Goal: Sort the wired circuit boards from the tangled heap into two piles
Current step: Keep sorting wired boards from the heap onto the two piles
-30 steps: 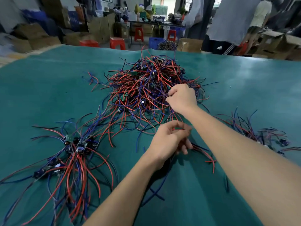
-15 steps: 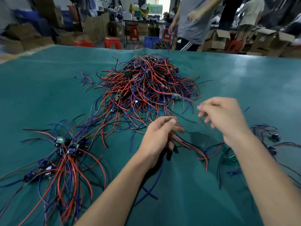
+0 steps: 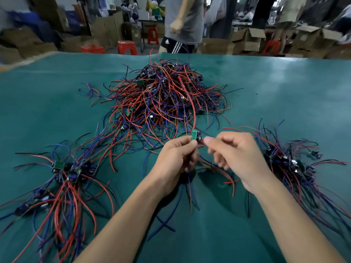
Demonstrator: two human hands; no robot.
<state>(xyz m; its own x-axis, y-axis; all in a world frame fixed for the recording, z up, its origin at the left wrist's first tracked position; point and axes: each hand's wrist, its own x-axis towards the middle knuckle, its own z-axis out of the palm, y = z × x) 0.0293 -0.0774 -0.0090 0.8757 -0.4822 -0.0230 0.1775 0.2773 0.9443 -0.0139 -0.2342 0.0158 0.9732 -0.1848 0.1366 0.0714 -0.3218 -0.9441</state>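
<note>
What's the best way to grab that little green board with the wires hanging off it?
Pinch the little green board by its two thin side edges, coming up from below, much as the left hand grips it now. It stands upright with a red wire running off its top toward the tangled heap, so the lower end is probably the freest place for fingers.

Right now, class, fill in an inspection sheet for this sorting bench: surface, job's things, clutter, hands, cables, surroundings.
Surface: green table mat, smooth.
Job's things: tangled heap at centre; left pile; right pile; one small green board held up.
Clutter: nothing seen.
Hands: left hand pinches the board; right hand beside it, fingers curled, contact unclear.
Cables: red and blue wires trail from the board onto the mat.
Surroundings: cardboard boxes, red stools, a person standing behind the table.
</note>
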